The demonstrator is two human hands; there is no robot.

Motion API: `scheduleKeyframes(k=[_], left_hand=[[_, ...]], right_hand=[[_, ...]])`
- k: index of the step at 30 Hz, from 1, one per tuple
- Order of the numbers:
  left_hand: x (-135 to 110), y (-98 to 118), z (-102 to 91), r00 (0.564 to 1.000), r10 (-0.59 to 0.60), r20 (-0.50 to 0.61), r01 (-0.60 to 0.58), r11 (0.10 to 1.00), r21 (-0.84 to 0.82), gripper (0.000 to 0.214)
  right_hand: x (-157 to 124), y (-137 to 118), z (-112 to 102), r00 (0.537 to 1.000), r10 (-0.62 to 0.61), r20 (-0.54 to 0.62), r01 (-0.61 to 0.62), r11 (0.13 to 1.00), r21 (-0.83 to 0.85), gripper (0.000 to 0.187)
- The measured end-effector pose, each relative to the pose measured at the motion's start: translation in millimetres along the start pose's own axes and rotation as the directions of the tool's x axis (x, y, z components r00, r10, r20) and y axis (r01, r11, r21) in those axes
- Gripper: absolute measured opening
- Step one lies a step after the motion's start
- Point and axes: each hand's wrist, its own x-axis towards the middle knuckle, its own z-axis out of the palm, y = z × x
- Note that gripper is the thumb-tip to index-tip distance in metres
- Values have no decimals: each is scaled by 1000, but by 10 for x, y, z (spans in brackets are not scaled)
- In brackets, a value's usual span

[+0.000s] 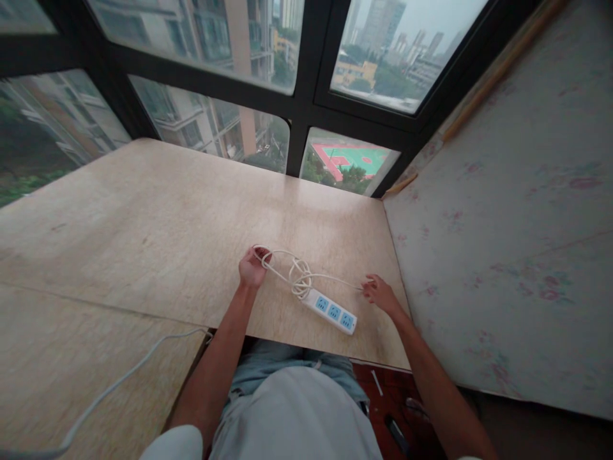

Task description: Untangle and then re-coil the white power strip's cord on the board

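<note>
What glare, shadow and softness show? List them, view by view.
Head view: daylight through the window leaves a pale sheen on the tabletop; the lower right corner falls dark; the power strip looks slightly soft; the wall seems stretched, likely wide-lens distortion.

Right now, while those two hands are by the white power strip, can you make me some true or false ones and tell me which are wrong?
1. The power strip has three blue sockets. True.
2. The left hand covers the blue sockets. False: the left hand holds a loop of the cord.
3. The cord reaches the fingers of the right hand. True.
4. The cord is perfectly straight all along. False: it bunches up in loops beside the power strip.
5. A green and pink sports court shows outside. True.
6. The flowery wall is on the left. False: it is on the right.
</note>
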Motion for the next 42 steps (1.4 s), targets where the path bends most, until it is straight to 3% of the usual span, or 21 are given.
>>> scheduleKeyframes(k=[3,5,7,11,14,21,24,27,31,36,39,42], left_hand=[[-54,11,25,998,4,-59,0,998,70,26],[-91,5,20,993,54,-107,-32,980,195,28],[-122,-9,-5,985,120,-126,-76,946,314,31],[-162,-34,-77,980,178,-85,-136,923,360,33],[-163,-45,-119,986,158,-46,-133,928,347,29],[-94,30,-287,997,27,-78,21,832,555,41],[-158,150,-391,997,-7,-80,56,784,618,33],[-285,249,-439,997,-39,-67,74,744,664,30],[-420,251,-354,1000,-12,27,-9,736,677,43],[-501,187,-77,975,36,220,-159,803,575,44],[-550,177,112,954,30,298,-201,801,564,37],[-592,159,293,942,15,336,-202,824,529,32]], right_hand=[[27,-24,122,996,7,-93,-10,999,-36,43],[35,-51,178,978,26,-208,-34,999,-36,46],[29,-74,237,965,73,-253,-75,997,3,41],[4,-107,375,982,149,-113,-136,984,112,29],[28,-149,443,987,135,-91,-114,972,208,31],[273,-468,415,958,-18,-285,134,909,394,46],[350,-758,337,900,-125,-418,347,785,513,45],[382,-1073,255,858,-228,-461,487,648,586,48],[430,-1382,202,858,-298,-418,509,594,623,49],[531,-1623,172,888,-341,-308,458,595,660,47],[601,-1758,148,899,-414,-141,397,636,662,45],[704,-1867,178,866,-486,120,349,758,551,45]])
